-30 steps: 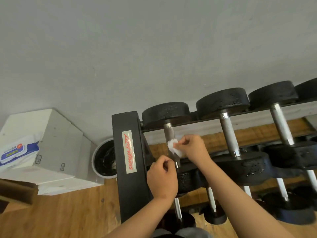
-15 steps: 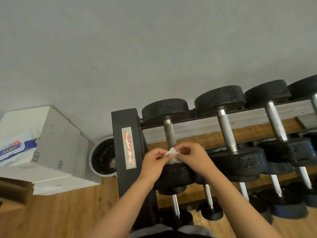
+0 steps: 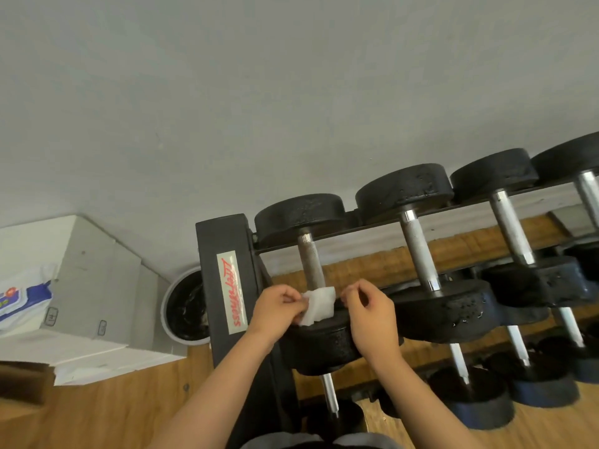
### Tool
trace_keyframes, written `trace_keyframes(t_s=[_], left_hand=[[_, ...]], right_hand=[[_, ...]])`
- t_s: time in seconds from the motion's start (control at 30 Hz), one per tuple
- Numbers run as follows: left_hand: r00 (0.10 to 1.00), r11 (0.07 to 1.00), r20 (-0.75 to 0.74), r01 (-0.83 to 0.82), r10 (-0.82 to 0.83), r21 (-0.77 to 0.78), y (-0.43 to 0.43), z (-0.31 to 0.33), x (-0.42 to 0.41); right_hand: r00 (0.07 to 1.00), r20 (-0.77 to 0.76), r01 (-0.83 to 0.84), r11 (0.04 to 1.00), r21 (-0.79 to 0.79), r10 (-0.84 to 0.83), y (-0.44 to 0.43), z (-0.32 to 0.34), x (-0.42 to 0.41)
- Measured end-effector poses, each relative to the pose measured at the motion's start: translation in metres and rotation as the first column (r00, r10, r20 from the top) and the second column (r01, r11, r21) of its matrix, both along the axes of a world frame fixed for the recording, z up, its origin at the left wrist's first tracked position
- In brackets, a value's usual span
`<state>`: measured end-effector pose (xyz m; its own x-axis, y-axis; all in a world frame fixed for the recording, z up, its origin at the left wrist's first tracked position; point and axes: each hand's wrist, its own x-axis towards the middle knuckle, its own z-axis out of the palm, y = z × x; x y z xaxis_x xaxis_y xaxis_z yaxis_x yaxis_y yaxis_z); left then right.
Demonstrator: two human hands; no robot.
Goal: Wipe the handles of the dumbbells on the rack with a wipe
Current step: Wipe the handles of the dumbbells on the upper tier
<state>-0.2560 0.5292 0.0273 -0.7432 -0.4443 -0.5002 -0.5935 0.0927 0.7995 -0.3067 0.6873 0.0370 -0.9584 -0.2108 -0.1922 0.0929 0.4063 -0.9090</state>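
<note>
The black dumbbell rack (image 3: 227, 280) holds a top row of black dumbbells with steel handles. The leftmost dumbbell's knurled handle (image 3: 310, 262) is bare above my hands. My left hand (image 3: 275, 307) pinches the left edge of a white wipe (image 3: 319, 304), which hangs in front of the handle's lower end and the near weight plate (image 3: 324, 345). Just right of the wipe, my right hand (image 3: 369, 314) has its fingers curled in a pinch, a small gap away from the cloth. The neighbouring handle (image 3: 419, 251) lies to the right.
More dumbbells (image 3: 509, 222) continue to the right, and lower rows sit below. A white bucket (image 3: 184, 306) stands left of the rack by white boxes (image 3: 90, 286) with a pack of wipes (image 3: 22, 299) on top. The floor (image 3: 97, 409) is wood.
The wipe came off the handle's middle and passed from my right hand to my left. My hands have drawn apart, and the wipe now hangs spread out.
</note>
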Motion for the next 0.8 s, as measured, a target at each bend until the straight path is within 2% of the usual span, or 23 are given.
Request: trace_keyframes(t_s=[0.03, 0.13, 0.23, 0.3, 0.43, 0.53, 0.7, 0.8], left_hand=[[1.000, 0.997, 0.008, 0.020, -0.021, 0.072, 0.002, 0.001, 0.000], [0.999, 0.990, 0.004, 0.050, -0.051, 0.129, 0.004, 0.000, 0.002], [1.000, 0.980, -0.022, 0.002, 0.002, 0.198, 0.004, -0.001, 0.002], [1.000, 0.983, -0.012, 0.014, -0.012, 0.183, 0.003, -0.003, -0.003], [0.989, 0.971, 0.039, 0.130, -0.140, 0.200, 0.002, -0.002, -0.014], [0.973, 0.968, 0.058, 0.213, -0.223, 0.136, -0.002, -0.002, -0.015], [0.978, 0.977, 0.038, 0.206, -0.204, -0.053, -0.005, 0.001, -0.004], [0.975, 0.973, 0.041, 0.222, -0.219, -0.066, -0.008, 0.002, -0.004]], right_hand=[[1.000, -0.005, 0.002, 1.000, 0.005, -0.002, 0.000, 0.000, 0.000], [1.000, -0.011, -0.006, 1.000, 0.006, 0.006, -0.001, 0.001, 0.000], [1.000, -0.024, -0.005, 1.000, 0.009, 0.005, -0.002, 0.003, 0.001], [0.999, -0.035, -0.002, 1.000, 0.012, 0.003, -0.003, 0.005, 0.001], [0.999, -0.053, -0.007, 0.999, 0.032, 0.009, -0.003, 0.007, 0.002], [0.999, -0.050, -0.011, 0.999, 0.040, 0.013, -0.003, 0.009, 0.002], [0.998, -0.055, 0.011, 0.999, 0.051, -0.008, -0.004, 0.011, 0.005], [0.998, -0.066, 0.014, 0.997, 0.070, -0.010, -0.006, 0.010, 0.007]])
